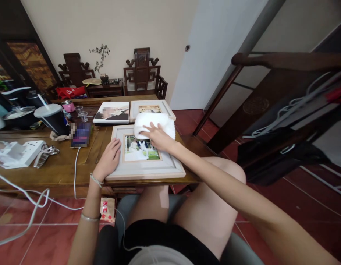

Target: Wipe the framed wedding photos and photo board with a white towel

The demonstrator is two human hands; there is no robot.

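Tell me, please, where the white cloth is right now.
The white cloth is under the right hand, just above the middle of the head view, over the far right corner of the nearer picture frame.

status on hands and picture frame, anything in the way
Left hand on picture frame, left edge. Right hand on white cloth. Picture frame lying on table. White cloth covering its upper right.

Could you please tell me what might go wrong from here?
The near frame lies by the front edge of the table, so pressure from the right hand through the white cloth might shift it off. The white cable hangs from the phone past that edge; a snag might drag the phone down.
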